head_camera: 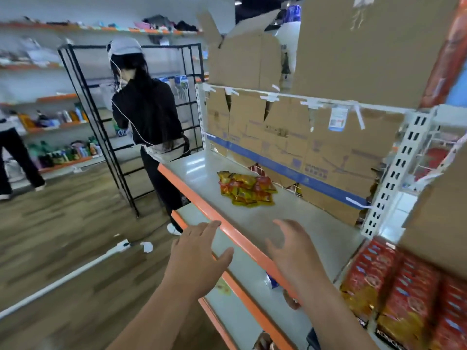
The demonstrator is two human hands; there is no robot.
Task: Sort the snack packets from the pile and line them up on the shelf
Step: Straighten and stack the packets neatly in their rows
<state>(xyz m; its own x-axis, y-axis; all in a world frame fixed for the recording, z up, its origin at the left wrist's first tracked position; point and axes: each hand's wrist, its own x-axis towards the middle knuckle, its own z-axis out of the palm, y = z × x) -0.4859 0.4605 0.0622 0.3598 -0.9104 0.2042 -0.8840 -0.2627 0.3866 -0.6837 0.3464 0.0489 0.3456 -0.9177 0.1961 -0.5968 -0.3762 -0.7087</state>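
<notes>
step: reach for the pile | left hand point(199, 251) released, fingers spread, over the shelf point(252, 218) lip, holding nothing | right hand point(294, 248) released, loosely curved, empty, above the shelf | snack packets point(246, 189) heaped farther back, well apart from our hands | advice: we judge one packet at a time best; sort by colour; line up along the front

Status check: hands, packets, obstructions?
Left hand and right hand open, empty, short of the pile. Snack packets heaped on the shelf, none lined up. A person in black stands past the shelf's far end.
</notes>
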